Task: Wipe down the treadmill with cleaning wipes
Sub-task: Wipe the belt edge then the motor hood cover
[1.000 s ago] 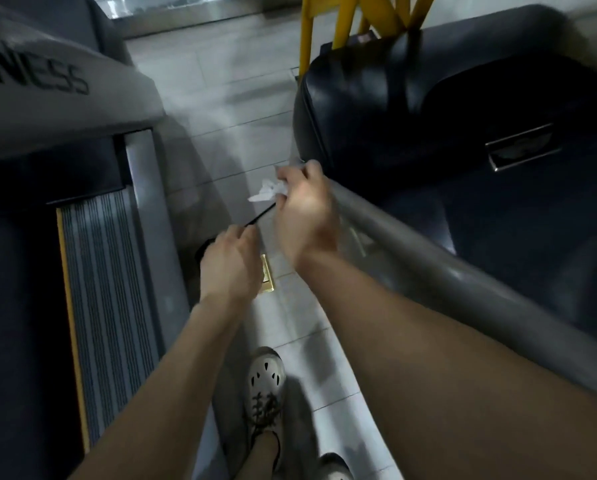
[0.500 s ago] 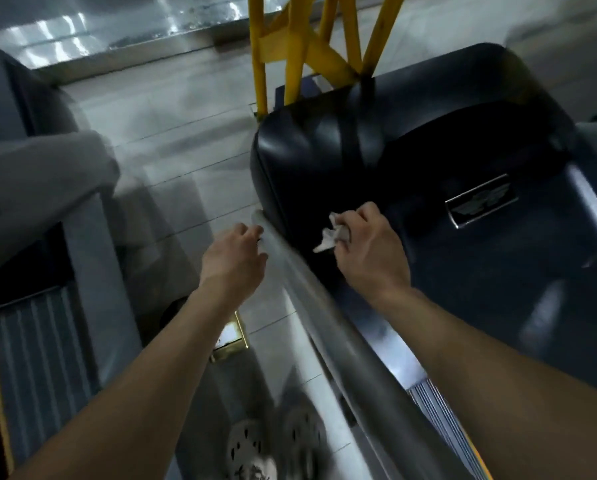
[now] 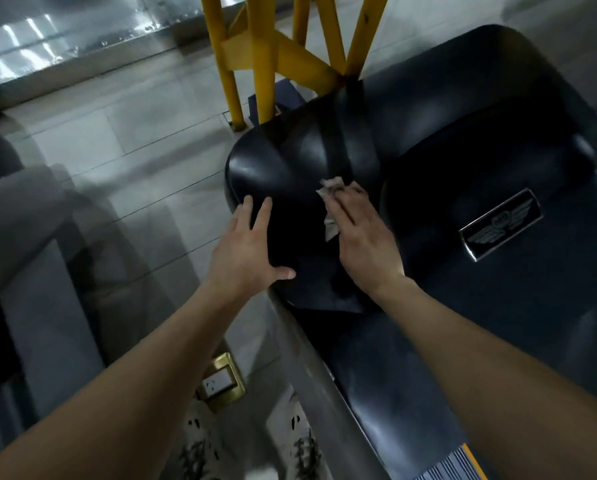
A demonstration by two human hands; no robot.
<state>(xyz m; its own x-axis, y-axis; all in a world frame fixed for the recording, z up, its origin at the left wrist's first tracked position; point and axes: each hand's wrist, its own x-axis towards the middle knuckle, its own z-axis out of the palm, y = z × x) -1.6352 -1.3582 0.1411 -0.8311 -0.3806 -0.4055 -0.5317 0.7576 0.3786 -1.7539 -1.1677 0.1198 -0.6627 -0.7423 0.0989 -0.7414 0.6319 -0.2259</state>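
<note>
Head view: our right hand (image 3: 357,233) presses the wipe (image 3: 328,192) flat-fingered onto the treadmill's black motor hood (image 3: 446,140); our left hand (image 3: 248,249), at its nine o'clock, rests open — we should sweep in overlapping strokes.

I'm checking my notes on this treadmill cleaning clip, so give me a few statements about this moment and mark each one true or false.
1. The right hand presses a white wipe flat on the treadmill's black motor cover. True.
2. The left hand holds a spray bottle. False: it holds nothing and rests with spread fingers on the cover's left edge.
3. The winged emblem sits left of the wipe. False: it is to the right of the right hand.
4. A yellow metal frame stands behind the cover. True.
5. A brass floor socket shows beside the left forearm. True.
</note>
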